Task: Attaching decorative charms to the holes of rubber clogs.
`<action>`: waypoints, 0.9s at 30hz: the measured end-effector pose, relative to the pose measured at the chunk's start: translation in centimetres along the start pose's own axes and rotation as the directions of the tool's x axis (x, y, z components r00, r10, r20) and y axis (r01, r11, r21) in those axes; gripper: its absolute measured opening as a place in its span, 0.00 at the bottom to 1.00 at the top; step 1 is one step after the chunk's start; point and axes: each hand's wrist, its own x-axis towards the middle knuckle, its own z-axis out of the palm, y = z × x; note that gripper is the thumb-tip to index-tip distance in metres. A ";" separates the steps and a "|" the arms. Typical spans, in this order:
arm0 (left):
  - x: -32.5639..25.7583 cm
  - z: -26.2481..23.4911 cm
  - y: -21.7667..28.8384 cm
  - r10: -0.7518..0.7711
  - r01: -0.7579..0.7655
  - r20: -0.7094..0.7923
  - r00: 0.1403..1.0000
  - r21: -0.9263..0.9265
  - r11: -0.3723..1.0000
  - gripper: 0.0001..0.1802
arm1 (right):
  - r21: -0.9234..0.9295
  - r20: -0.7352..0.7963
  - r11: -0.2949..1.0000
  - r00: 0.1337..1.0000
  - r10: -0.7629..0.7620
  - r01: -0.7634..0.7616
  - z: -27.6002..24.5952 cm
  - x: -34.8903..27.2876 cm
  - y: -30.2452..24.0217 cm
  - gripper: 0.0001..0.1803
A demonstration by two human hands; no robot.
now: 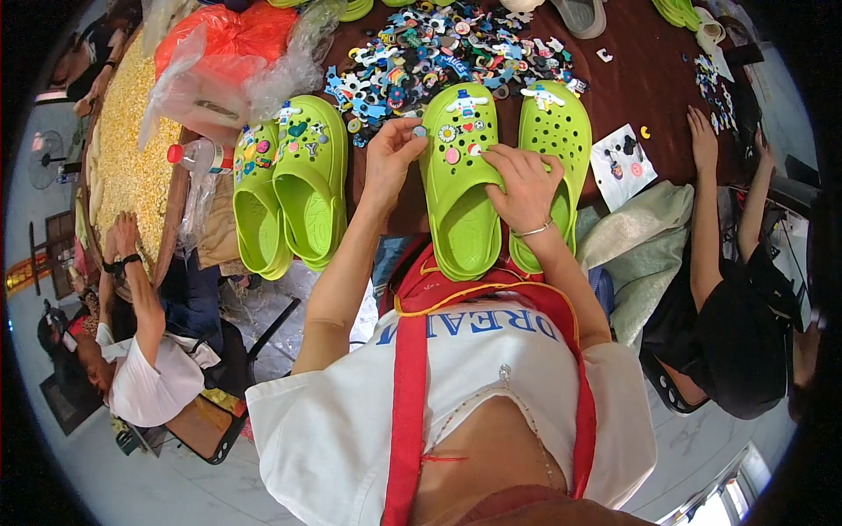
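On brown tabletop [649, 88], green clog [436, 171] lies between my hands, long axis near to far, toe far. Left hand [395, 158], at clog's left edge, pinches blue-grey round charm [419, 131], thumb and finger almost together. Right hand [524, 184] is nearer to white-and-red charm [474, 150] on toe, fingertips bunched at its right edge; gripping or only touching, cannot tell. Back of pinched charm hidden; some holes covered by right fingers.
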 end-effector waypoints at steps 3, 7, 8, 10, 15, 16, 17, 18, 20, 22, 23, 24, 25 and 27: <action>0.0 -0.4 -0.5 0.024 -0.024 -0.036 0.999 0.006 1.000 0.16 | 0.001 -0.008 1.000 1.000 -0.005 0.005 0.1 -0.1 0.1 0.22; 0.5 -2.8 -2.5 -0.003 0.012 -0.159 0.987 0.055 0.998 0.18 | -0.002 -0.019 1.000 1.000 -0.010 0.010 0.0 0.0 -0.2 0.22; 0.5 -3.3 -3.0 -0.009 0.020 -0.173 0.985 0.065 0.998 0.21 | -0.002 -0.019 1.000 1.000 -0.015 0.015 0.0 0.1 -0.2 0.22; 0.5 -3.4 -3.2 -0.015 0.029 -0.190 0.982 0.073 0.997 0.23 | -0.008 -0.015 1.000 1.000 -0.015 0.015 0.1 0.0 -0.2 0.21; 0.5 -3.3 -3.1 0.042 -0.006 -0.248 0.968 0.147 0.989 0.29 | -0.016 -0.007 1.000 1.000 -0.018 0.017 0.2 0.0 -0.2 0.22; 0.5 -3.4 -3.1 0.037 0.006 -0.245 0.969 0.170 0.985 0.29 | -0.022 -0.007 1.000 1.000 -0.012 0.012 0.2 0.0 -0.2 0.22; 0.6 -3.5 -3.2 0.037 0.005 -0.248 0.968 0.169 0.986 0.29 | -0.020 -0.006 1.000 1.000 -0.015 0.015 0.2 0.0 -0.2 0.22; 0.7 -3.7 -3.4 0.035 0.008 -0.242 0.970 0.173 0.985 0.28 | -0.019 -0.005 1.000 1.000 -0.015 0.015 0.2 0.1 -0.2 0.22; 0.5 -3.7 -3.3 0.030 0.012 -0.237 0.971 0.175 0.985 0.27 | -0.017 0.000 1.000 1.000 -0.014 0.014 0.2 0.0 -0.2 0.22; 0.2 -3.5 -3.1 0.286 -0.137 -0.221 0.932 0.517 0.845 0.20 | -0.019 -0.002 1.000 1.000 -0.013 0.013 0.1 0.1 -0.3 0.22; 0.3 -3.7 -3.4 0.286 -0.135 -0.224 0.932 0.517 0.845 0.20 | -0.018 -0.001 1.000 1.000 -0.015 0.015 0.1 0.1 -0.3 0.22; 0.5 -4.0 -3.8 0.361 -0.180 -0.187 0.913 0.611 0.771 0.18 | -0.021 -0.003 1.000 1.000 -0.015 0.015 0.1 0.1 -0.3 0.22; 0.7 -4.2 -3.8 0.432 -0.218 -0.144 0.890 0.697 0.683 0.15 | -0.022 -0.004 1.000 1.000 -0.016 0.016 0.2 0.1 -0.3 0.22; 1.5 -4.5 -3.9 0.545 -0.292 -0.036 0.838 0.814 0.502 0.14 | -0.020 -0.007 1.000 1.000 -0.021 0.021 0.2 0.1 -0.3 0.22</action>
